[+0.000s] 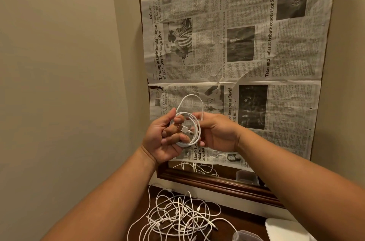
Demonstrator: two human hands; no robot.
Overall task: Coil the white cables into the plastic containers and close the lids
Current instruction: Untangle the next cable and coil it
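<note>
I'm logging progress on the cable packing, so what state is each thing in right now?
Coiled white cable: partly wound, one loop still loose above, held in the air.
Left hand: gripping the coil.
Right hand: closed on the coil's right side.
Cable pile: tangled, uncoiled, on the dark table.
Plastic container: only its rim shows; lid state unclear.
Newspaper: spread over the mirror.

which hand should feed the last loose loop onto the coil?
Probably right. The left hand pins the coiled cable and its plug; the right hand sits beside the loose loop.
</note>
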